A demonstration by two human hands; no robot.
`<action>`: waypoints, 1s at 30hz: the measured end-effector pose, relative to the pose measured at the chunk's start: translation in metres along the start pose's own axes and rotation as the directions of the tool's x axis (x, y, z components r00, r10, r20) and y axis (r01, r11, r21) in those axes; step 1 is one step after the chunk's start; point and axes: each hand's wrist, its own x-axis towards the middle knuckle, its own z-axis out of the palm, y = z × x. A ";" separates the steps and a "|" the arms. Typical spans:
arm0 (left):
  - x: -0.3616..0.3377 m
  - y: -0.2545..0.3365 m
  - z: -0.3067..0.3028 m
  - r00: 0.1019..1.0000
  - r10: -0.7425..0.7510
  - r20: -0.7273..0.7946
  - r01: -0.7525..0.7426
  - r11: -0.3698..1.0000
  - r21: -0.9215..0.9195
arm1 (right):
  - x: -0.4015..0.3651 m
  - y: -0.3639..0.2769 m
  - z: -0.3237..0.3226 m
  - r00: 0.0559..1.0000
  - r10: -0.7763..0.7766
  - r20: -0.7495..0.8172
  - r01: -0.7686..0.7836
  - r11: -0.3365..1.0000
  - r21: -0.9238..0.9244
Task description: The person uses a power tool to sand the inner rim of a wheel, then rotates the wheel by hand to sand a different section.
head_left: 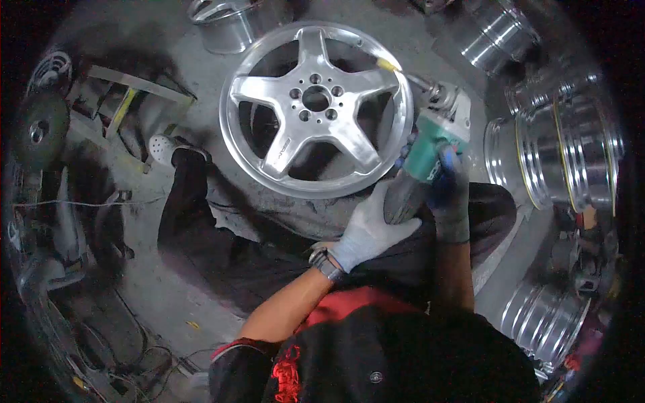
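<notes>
A polished five-spoke alloy wheel [349,127] lies face up in front of my crossed legs. A green power grinder [424,149] with a grey metal head and a dark rear end is in both my hands. Its thin shaft ends in a yellow tip [388,65], which overlaps the wheel's upper right rim. My left hand [373,232], in a pale glove, is wrapped round the dark rear part. My right hand [450,185], in a blue and grey glove, grips the green body, with blue fingertips showing on its far side.
More shiny wheels [568,158] stand along the right, with another wheel [547,319] lower down. Two further wheels, one barrel-shaped [500,37] and one [232,27] behind the spoked one, lie at the top. At left are a metal frame [134,94], a dark disc [40,131] and loose cables [144,366].
</notes>
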 end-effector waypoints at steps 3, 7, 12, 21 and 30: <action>-0.022 0.008 0.013 0.995 -0.102 0.022 0.101 0.994 0.034 | -0.020 -0.006 0.000 0.999 0.013 0.045 -0.011 0.999 -0.053; -0.037 0.014 0.020 0.993 -0.119 0.019 0.115 0.985 0.128 | -0.038 -0.006 -0.003 1.000 -0.011 -0.026 0.009 0.996 -0.090; -0.043 0.028 0.015 0.995 0.012 0.100 -0.023 0.994 0.109 | -0.051 -0.031 0.014 0.946 -0.098 0.310 0.047 0.985 0.166; -0.034 -0.026 -0.016 0.964 0.019 0.266 -0.064 0.984 0.164 | -0.060 -0.007 0.003 0.939 -0.326 0.110 0.339 0.821 -0.459; -0.018 -0.029 0.001 0.963 0.177 0.204 -0.007 0.772 -0.636 | -0.060 0.012 -0.006 0.936 -0.334 0.113 0.233 0.346 -0.909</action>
